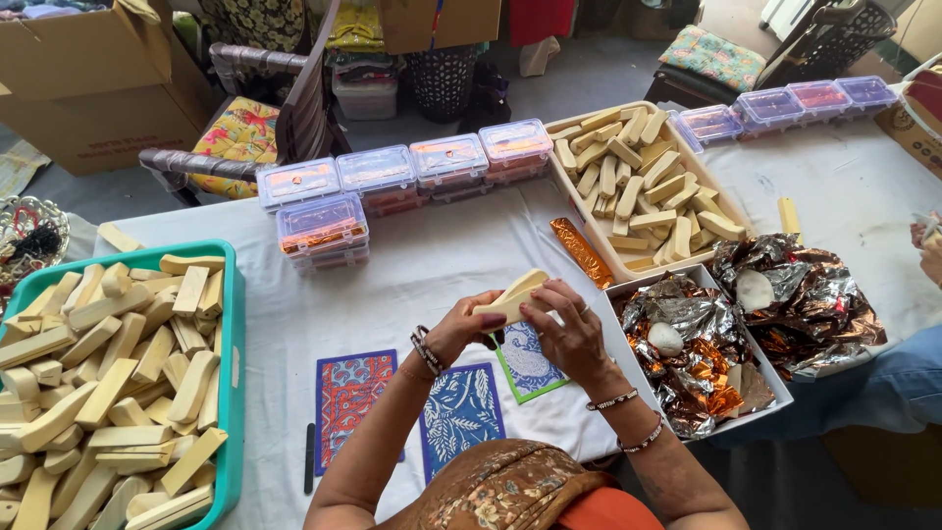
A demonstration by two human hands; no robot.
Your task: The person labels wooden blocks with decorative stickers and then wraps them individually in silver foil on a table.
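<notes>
Both my hands hold one pale wooden block point(514, 294) above the white tablecloth. My left hand point(466, 324) grips its lower left end and my right hand point(567, 329) covers its right side. Under them lies a small green-bordered printed card point(530, 368). Nearer me lie a blue leaf-patterned card point(461, 407) and a red and blue patterned card point(348, 393). Bracelets are on both wrists.
A teal tub point(234, 334) of wooden blocks stands at left, a beige tray point(643, 177) of blocks at back right. White trays point(692, 363) hold crumpled foil. Clear lidded boxes point(378, 172) line the far edge. Another person's hand point(927, 245) is at right. A dark pen point(309, 456) lies near the front edge.
</notes>
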